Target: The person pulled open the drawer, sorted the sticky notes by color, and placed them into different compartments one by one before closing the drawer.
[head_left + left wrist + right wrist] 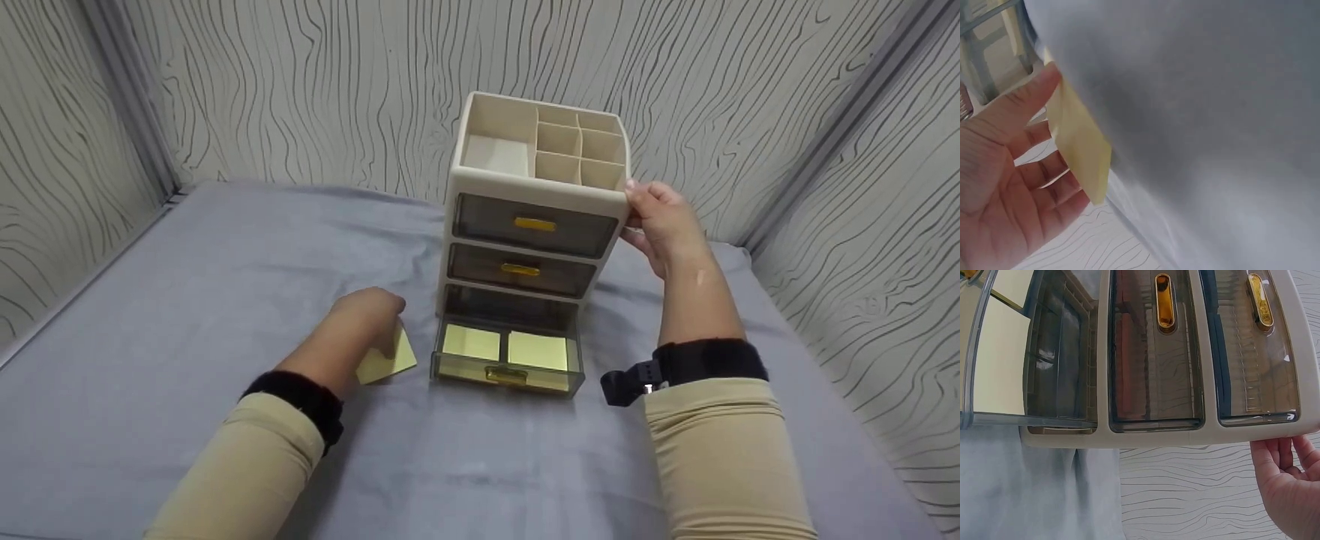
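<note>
Sticky note pad [387, 358] on the grey surface [187, 300], beside the open bottom drawer [507, 360].
Light, thin, slightly bendable; best pinched at its edges. Left hand [365, 319] pinches it; right hand [664, 223] grips the organizer [534, 202] corner.

You have 1 drawer organiser [534, 217] at 12 o'clock, with 3 drawers: 2 closed, 1 pulled open [507, 352]. Its 3 handles are amber. Inside the open drawer lie 2 yellow sticky-note pads [504, 346]; 1 more pad [387, 358] sits at 9 o'clock. Your 2 hands are in view.
</note>
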A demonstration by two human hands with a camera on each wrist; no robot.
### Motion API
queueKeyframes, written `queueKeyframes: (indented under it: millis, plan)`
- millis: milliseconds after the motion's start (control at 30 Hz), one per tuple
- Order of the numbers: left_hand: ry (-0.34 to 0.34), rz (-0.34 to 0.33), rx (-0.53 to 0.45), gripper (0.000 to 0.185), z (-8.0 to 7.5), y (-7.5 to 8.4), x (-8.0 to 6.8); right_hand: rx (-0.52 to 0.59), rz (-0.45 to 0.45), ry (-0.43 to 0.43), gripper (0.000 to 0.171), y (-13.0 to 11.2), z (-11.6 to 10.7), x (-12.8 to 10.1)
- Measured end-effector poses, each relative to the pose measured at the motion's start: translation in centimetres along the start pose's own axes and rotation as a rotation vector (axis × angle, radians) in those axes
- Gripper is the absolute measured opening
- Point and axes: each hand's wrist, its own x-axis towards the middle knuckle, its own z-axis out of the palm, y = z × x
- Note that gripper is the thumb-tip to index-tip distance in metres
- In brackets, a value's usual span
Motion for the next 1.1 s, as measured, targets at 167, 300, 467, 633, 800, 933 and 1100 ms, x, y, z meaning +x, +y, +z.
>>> queueKeyframes:
  millis: [167, 300, 467, 633, 800, 933, 1100]
  plan:
    - [0.004, 0.028, -0.004, 0.039, -1.0, -0.1, 0.0, 0.011, -0.003, -0.011, 0.024, -0.1, -0.1, -0.2]
    - [0.0, 0.082, 0.013, 0.026, -1.7, -0.1, -0.2, 0.013, -0.011, -0.02, 0.024, 0.0, -0.2, -0.2]
    - [-0.007, 0.183, -0.007, 0.02, -2.4, -0.3, -0.6, -0.013, -0.013, -0.007, 0.026, 0.0, -0.2, -0.2]
    - [0.02, 0.259, -0.043, 0.019, -3.7, -0.3, -1.0, -0.037, -0.01, 0.004, 0.027, 0.1, -0.1, -0.1]
    - [0.103, 0.291, -0.06, 0.02, -5.3, -0.1, -1.5, -0.041, -0.002, 0.0, 0.027, 0.1, 0.0, 0.0]
    - [0.175, 0.341, -0.06, 0.017, -6.4, 0.6, -1.9, -0.057, 0.003, 0.005, 0.027, 0.1, 0.0, 0.0]
    - [0.257, 0.382, -0.105, 0.01, -7.5, 1.8, -2.0, -0.049, -0.004, -0.001, 0.026, 0.1, 0.0, 0.1]
